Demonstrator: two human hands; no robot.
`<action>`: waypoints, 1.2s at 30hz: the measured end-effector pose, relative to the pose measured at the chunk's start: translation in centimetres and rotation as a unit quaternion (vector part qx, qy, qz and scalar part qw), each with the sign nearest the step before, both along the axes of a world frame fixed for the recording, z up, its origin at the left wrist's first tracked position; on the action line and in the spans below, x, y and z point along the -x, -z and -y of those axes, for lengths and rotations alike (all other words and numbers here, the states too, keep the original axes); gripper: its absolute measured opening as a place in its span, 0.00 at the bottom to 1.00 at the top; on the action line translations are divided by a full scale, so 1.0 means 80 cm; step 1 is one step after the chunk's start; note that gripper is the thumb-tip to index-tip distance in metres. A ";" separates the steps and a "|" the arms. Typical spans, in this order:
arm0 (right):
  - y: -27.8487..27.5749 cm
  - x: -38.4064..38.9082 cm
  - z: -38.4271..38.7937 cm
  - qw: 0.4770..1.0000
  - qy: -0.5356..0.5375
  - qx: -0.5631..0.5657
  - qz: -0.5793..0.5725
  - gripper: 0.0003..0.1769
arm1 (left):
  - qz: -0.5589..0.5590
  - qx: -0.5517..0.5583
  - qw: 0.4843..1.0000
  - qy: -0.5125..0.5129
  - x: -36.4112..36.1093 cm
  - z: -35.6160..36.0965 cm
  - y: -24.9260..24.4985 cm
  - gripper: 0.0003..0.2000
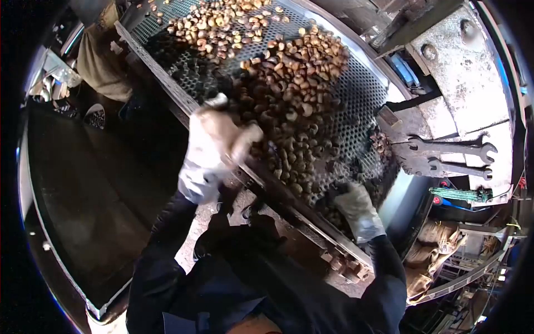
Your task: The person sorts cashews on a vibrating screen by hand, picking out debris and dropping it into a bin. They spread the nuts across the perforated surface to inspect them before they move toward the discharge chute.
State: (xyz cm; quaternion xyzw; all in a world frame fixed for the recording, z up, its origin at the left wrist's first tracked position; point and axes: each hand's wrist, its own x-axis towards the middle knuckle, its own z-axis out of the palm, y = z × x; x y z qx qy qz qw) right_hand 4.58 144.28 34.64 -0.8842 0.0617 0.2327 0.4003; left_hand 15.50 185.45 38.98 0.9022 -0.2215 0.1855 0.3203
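Cashew nuts (300, 61) lie in heaps on a perforated metal tray (364, 94), pale ones at the far end and darker brown ones towards me. My left hand (217, 133), in a whitish glove, is at the tray's near rim beside the brown nuts; motion smears its fingers. Lower right, my right hand (356, 209), gloved too, reaches over the rim to the nuts in the shaded near corner. Its fingertips fade into dark there, so whether they grip anything is hidden.
Two open-ended wrenches (456, 147) rest on a worn board at the right, above a green cord (459, 193). A large dark metal bin (83, 206) stands at the left. Sacks (100, 64) are at the upper left, and brown sacking (436, 250) lies lower right.
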 end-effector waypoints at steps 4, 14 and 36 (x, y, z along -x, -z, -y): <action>0.020 0.033 0.049 0.918 0.188 -0.280 -0.208 0.22 | 0.134 0.037 0.984 -0.109 0.003 -0.036 -0.021 0.13; -0.048 -0.004 0.004 0.948 0.159 -0.110 -0.252 0.22 | -0.324 0.292 0.736 -0.518 0.182 -0.156 0.223 0.16; 0.007 -0.010 -0.024 0.956 -0.120 0.269 0.003 0.22 | -0.456 0.304 0.740 -0.390 0.299 -0.194 0.450 0.22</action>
